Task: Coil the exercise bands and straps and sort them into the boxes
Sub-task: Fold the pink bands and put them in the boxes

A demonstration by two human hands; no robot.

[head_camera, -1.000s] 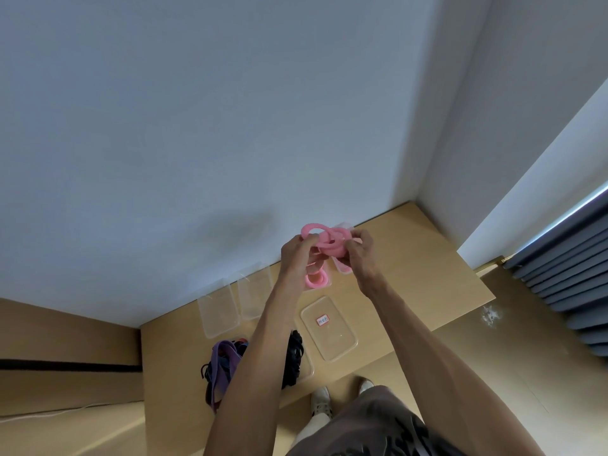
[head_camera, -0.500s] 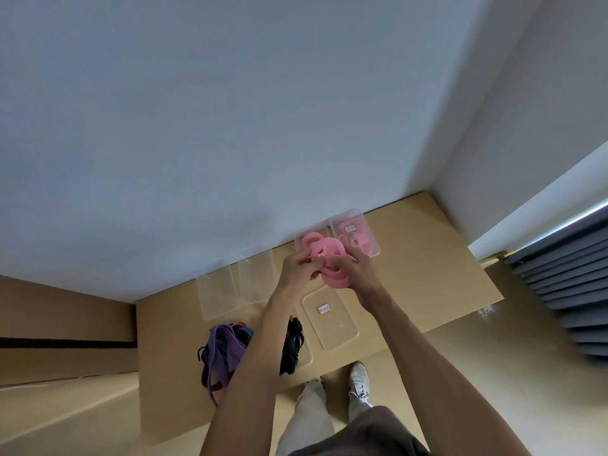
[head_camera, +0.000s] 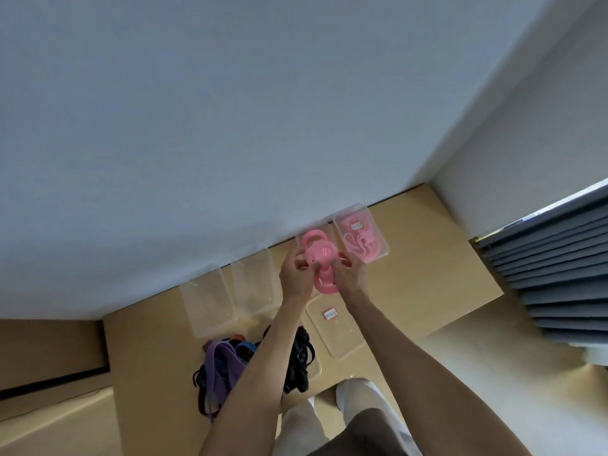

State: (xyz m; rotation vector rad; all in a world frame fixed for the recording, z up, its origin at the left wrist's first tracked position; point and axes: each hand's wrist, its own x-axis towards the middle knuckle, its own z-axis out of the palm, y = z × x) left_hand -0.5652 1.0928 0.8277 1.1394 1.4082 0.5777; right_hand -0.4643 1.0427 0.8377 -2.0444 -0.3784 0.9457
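Note:
Both hands hold a coiled pink band (head_camera: 318, 255) just above a clear box (head_camera: 301, 240) at the back of the table. My left hand (head_camera: 294, 278) grips its left side and my right hand (head_camera: 348, 274) its right side; a loop of the band hangs between them. To the right, a closed clear box (head_camera: 378, 232) with a label holds more pink bands. A tangle of purple, blue and black bands and straps (head_camera: 227, 363) lies near the table's front edge, partly hidden by my left forearm.
Two clear boxes (head_camera: 210, 301) (head_camera: 255, 284) stand at the back left against the wall. A labelled clear lid (head_camera: 339, 334) lies flat under my right forearm. The wooden table (head_camera: 427, 274) ends at the right near grey blinds (head_camera: 559, 268). My legs are below.
My hands have come down from in front of the wall to just over the boxes at the back, with the pink band in them. The view has tilted down.

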